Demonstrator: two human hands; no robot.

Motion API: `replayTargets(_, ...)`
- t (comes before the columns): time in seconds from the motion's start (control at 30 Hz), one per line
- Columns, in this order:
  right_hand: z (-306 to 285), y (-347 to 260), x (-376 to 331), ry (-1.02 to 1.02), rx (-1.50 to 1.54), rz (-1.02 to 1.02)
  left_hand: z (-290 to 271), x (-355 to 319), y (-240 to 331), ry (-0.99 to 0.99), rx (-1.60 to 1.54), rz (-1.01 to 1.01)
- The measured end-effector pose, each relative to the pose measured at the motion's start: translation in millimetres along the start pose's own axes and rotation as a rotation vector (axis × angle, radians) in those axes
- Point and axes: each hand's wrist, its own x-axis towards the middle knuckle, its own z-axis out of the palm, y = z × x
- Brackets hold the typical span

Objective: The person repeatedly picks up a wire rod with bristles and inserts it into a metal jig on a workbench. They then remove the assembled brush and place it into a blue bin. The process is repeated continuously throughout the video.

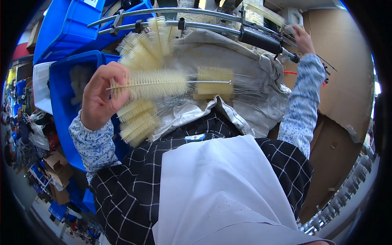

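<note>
My left hand (101,93) pinches a bottle brush (159,83) by its bristled end. Its pale cream bristles ring a twisted wire that points right and ends in a small loop. Farther off at the right, my right hand (304,41) is closed at the end of another pale brush (264,14), partly hidden by the metal rods. Several finished-looking brushes lie fanned in an upper bunch (141,51), a lower bunch (139,119) and a middle bunch (214,81), the last with thin wire stems reaching right.
A grey-white cloth (245,61) covers the surface before me. Beyond it run two metal rods (196,26) with clamps and a black cylinder (260,40). Blue bins (61,110) stand at the left, one holding pale brushes. Brown cardboard (341,69) lies to the right.
</note>
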Motion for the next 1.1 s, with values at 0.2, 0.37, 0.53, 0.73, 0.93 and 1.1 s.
replayTargets(0.2,-39,-73,-92,-0.453,0.433,-0.157,32,26,-20,-0.113,-0.138,0.041)
replayTargets(0.37,12,-193,-114,-0.651,0.776,-0.335,87,57,-32,-0.087,-0.096,0.123)
replayTargets(0.53,64,-200,-105,-0.133,0.77,-0.465,62,30,-30,0.053,-0.066,-0.167)
replayTargets(0.73,59,-103,-17,0.39,-0.292,-0.004,14,-65,-70,-0.353,0.686,-0.594)
replayTargets(0.93,61,-106,-1,0.314,-0.334,0.051,23,-79,-78,-0.283,0.536,-0.622)
replayTargets(1.1,66,-103,5,0.303,-0.336,0.01,16,-70,-54,-0.243,0.471,-0.77)
